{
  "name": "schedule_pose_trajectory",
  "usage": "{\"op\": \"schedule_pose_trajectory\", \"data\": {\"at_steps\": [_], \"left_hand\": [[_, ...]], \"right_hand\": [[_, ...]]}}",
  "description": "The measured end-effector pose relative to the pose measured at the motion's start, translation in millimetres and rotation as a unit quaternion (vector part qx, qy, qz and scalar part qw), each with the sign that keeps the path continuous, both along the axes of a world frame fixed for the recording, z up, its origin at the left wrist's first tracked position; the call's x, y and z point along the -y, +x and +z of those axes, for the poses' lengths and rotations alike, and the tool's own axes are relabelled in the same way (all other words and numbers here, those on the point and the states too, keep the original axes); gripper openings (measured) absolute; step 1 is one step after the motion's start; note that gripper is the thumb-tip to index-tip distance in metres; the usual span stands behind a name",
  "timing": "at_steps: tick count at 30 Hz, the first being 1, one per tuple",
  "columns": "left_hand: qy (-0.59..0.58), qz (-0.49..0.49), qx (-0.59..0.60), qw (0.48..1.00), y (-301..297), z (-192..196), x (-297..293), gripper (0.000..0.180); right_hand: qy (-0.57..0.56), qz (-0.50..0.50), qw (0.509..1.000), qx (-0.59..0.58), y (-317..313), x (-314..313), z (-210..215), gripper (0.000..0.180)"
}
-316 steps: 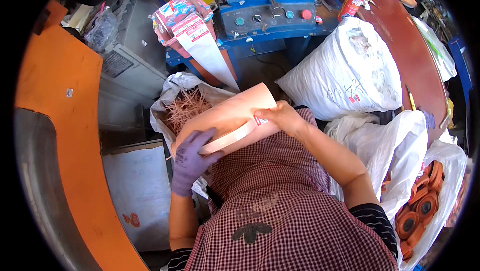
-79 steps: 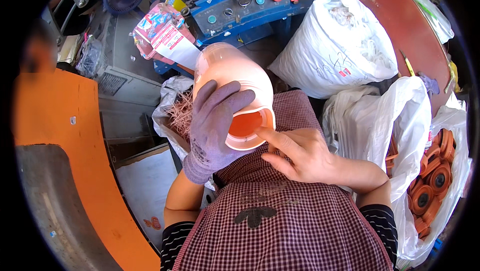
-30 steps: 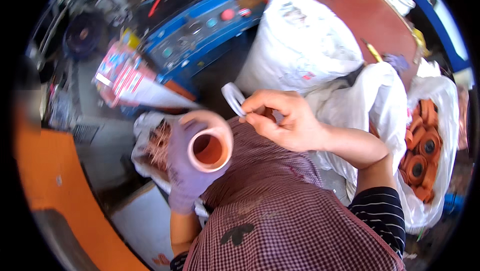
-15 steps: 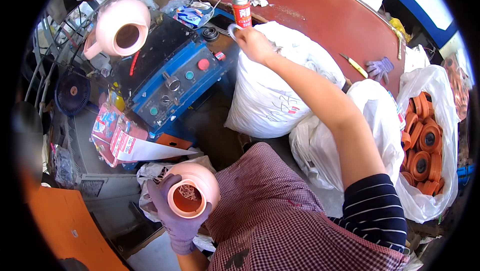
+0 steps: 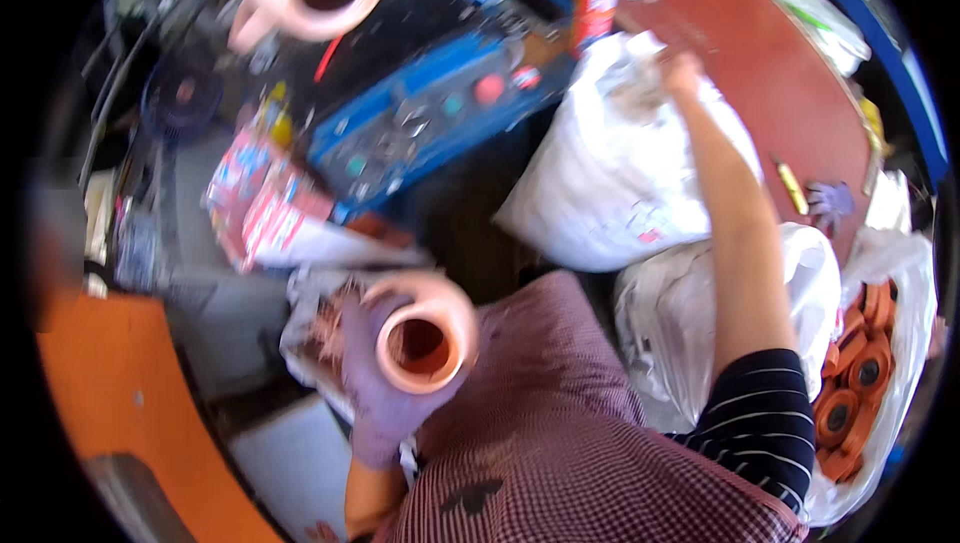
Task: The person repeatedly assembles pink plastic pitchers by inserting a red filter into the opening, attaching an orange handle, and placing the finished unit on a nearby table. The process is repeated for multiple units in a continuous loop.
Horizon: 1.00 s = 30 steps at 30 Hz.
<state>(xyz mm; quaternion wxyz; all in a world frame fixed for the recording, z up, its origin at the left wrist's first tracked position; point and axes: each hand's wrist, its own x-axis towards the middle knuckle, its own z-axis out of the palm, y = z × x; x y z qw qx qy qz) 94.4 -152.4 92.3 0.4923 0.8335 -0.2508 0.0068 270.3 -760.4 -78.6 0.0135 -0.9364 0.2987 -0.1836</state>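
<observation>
While our gloved left hand (image 5: 376, 398) holds one pink jug (image 5: 452, 311) by the apron (image 5: 540, 413), its mouth facing up at us, long axis running away downward, we count a second jug (image 5: 285, 3) toward the far edge of the blue machine (image 5: 385, 138); our right hand (image 5: 683, 73), its grip too blurred to tell, is at one white sack (image 5: 620, 188)

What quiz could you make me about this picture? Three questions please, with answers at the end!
1. True or false: the purple-gloved left hand holds the peach-coloured jug.
2. Where is the right hand?
A. On the dark fan
B. At the top of the white sack
C. On the checked apron
3. Fill in the colour: the far-right plastic bag holds ____ round parts.

Key: 1. True. 2. B. 3. Orange.
</observation>
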Motion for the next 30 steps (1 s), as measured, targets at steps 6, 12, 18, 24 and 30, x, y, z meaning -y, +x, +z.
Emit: {"op": "schedule_pose_trajectory", "data": {"at_steps": [6, 12, 18, 24, 30], "left_hand": [[0.072, 0.027, 0.088, 0.993, -12, 1, 1, 0.076], [0.071, 0.01, 0.103, 0.992, -20, -3, -9, 0.092], [0.062, 0.023, 0.091, 0.994, -32, -10, -10, 0.092], [0.063, 0.012, 0.076, 0.995, -38, -16, -12, 0.087], [0.07, -0.004, 0.144, 0.987, -46, -19, -20, 0.087]], "right_hand": [[-0.008, 0.005, 0.995, 0.103, -50, -46, 63, 0.031], [0.02, 0.064, 0.978, 0.196, -67, -30, 94, 0.026], [0.575, 0.416, 0.7, 0.084, -184, -335, 199, 0.019], [0.163, 0.761, 0.623, -0.079, -210, -428, 208, 0.016], [0.098, 0.74, 0.645, -0.163, -213, -444, 213, 0.015]]}}
